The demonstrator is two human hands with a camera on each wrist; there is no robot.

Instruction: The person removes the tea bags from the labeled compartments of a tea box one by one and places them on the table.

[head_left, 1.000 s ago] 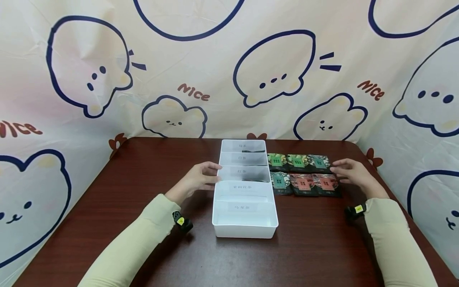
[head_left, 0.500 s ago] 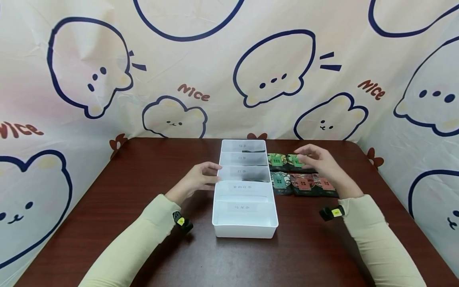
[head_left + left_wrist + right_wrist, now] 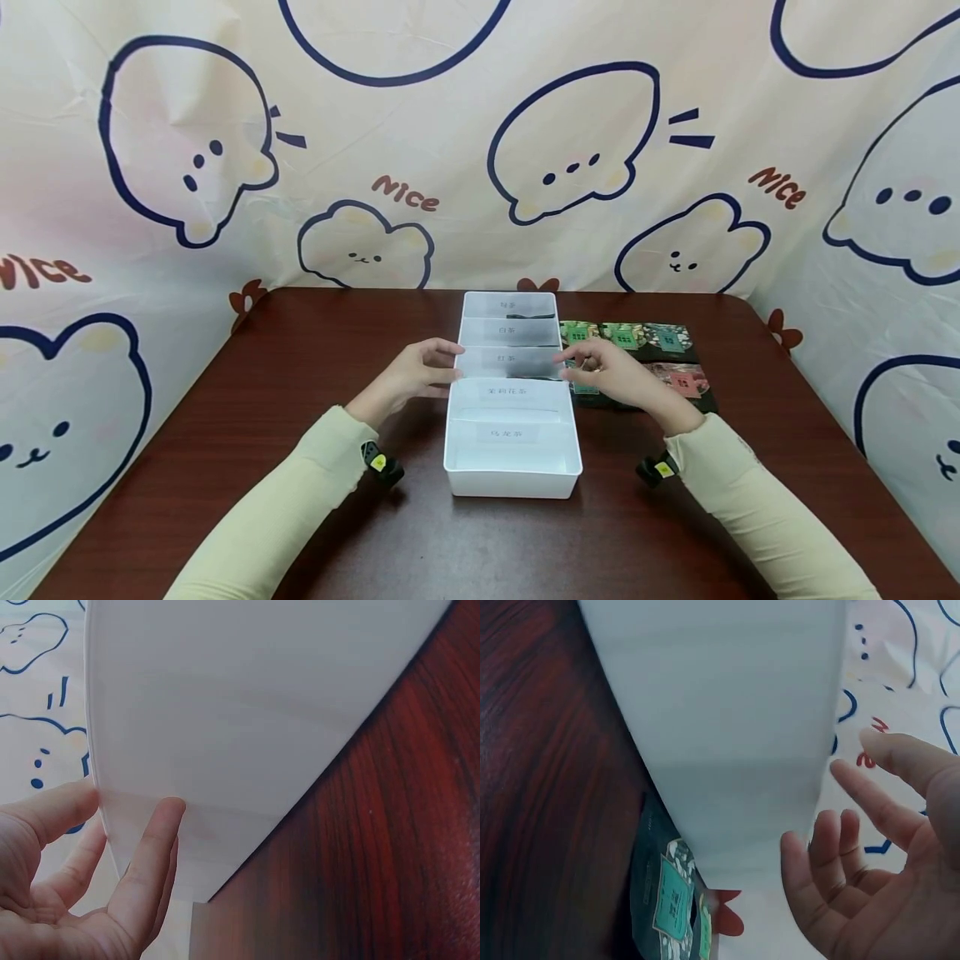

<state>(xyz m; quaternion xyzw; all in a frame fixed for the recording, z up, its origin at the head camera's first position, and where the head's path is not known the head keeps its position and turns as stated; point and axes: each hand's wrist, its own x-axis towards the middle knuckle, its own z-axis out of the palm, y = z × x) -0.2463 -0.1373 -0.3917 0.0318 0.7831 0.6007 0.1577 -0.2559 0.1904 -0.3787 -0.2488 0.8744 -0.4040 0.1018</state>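
Observation:
A long white box (image 3: 513, 485), split by dividers with printed character labels, stands mid-table. My left hand (image 3: 408, 371) touches its left side, fingers extended; in the left wrist view the fingertips (image 3: 174, 806) rest against the wall and rim. At the right rim is my right hand (image 3: 618, 375), fingers loosely bent and holding nothing. Under and behind that hand lie flat dark sachets in two rows: green ones (image 3: 624, 335), a teal one (image 3: 670, 337) and a red one (image 3: 684, 382). The hand partly covers the front row. Dark sachet edges show inside some far compartments.
The dark red-brown wooden table (image 3: 315, 333) reaches back to a cream curtain (image 3: 450, 167) with cartoon outlines, which also hangs at both sides. In the right wrist view, a teal sachet (image 3: 673, 900) lies right beside the box's wall.
My right hand has moved left from the right end of the sachets, passing over them to the box's right rim. My left hand and the box have stayed in place.

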